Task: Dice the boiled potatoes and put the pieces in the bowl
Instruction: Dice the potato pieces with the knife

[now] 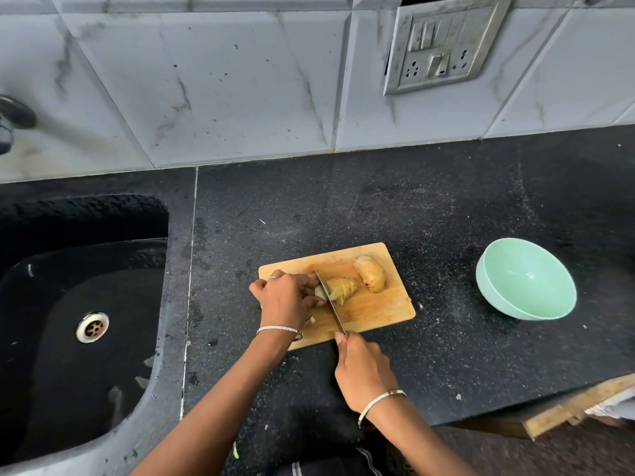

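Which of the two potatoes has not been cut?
The right-hand potato, nearer the green bowl, is whole; the other potato, under the knife, shows slices.

Soft, even light fills the scene. The pale wall tiles [240,80] are brightest, and the black bench [429,207] shows a dull grey sheen toward its back. The sink [86,338] is dark, with small wet glints. Shadows are faint and soft-edged, as beside the bowl [525,280]. Straight lines bow near the frame edges, and the tap [13,121] at the left is blurred.

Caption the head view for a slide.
Left hand steadies a part-sliced potato on the cutting board; right hand slices with the knife; green bowl empty.
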Available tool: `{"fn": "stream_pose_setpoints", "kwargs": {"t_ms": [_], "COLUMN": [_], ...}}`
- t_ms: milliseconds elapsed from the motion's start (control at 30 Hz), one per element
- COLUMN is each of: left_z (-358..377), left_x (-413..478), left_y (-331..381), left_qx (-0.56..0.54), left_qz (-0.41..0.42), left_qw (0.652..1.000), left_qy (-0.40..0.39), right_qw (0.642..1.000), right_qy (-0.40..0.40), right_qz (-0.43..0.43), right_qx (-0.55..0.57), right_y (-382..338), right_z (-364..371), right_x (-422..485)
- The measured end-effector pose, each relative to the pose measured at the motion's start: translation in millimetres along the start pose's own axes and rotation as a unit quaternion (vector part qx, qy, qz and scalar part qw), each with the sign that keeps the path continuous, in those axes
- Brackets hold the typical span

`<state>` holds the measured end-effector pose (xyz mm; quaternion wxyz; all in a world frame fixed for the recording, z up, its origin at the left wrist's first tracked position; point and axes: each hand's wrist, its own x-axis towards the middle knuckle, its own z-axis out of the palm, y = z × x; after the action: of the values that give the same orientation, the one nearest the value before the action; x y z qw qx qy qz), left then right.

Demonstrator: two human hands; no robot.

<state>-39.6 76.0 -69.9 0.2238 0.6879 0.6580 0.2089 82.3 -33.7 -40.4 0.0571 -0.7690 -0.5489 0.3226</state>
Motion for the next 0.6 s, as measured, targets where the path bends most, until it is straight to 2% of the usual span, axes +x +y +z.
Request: {"fn": "stream_pose_setpoints", "kwargs": {"t_ms": [300,600], "left_z": [-3,-7], "left_x": [-1,-3], "left_y": [1,-1], "left_qx": [-0.007,0.004], "left_qz": [-0.012,-0.005], "left_qw": [1.0,1.0], "left_qy": [0.0,-0.014], "right_qw": [1.0,0.999], "right_qy": [-0.023,0.013], "right_qz": [-0.001,-0.034], "right_qx": [-0.009,-0.017], "right_y": [15,29], "right_z": [-7,-19], "right_x": [-16,-21]}}
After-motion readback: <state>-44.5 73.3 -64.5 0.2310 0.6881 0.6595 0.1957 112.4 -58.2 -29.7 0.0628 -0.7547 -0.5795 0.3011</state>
